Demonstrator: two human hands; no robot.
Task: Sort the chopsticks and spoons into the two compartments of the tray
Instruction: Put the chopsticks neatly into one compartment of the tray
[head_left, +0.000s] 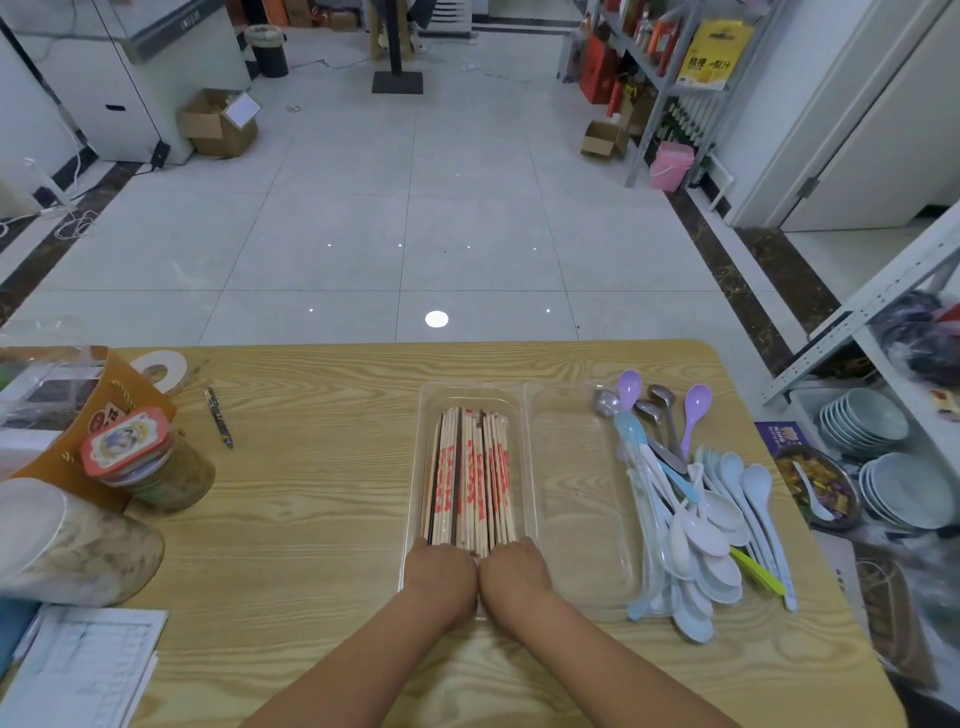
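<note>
Bamboo chopsticks (470, 467) butt their near ends against the fingers, which fold out of sight under the left hand (441, 574) and right hand (514, 571), so pressing or pinching I cannot tell. They run straight away in the left compartment of the tray (571, 387); spoons (701, 530) lie rightward along its edge, nearest the right hand.

chopsticks (470, 473) in tray (576, 493) left compartment | left hand (441, 569), right hand (514, 569) at near ends | spoons (696, 525) beside tray

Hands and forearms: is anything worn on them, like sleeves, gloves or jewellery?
No sleeves, gloves, watch or bracelet show on the left hand or right hand; both forearms are bare to the frame edge. Fingers are hidden, so rings cannot be judged.
</note>
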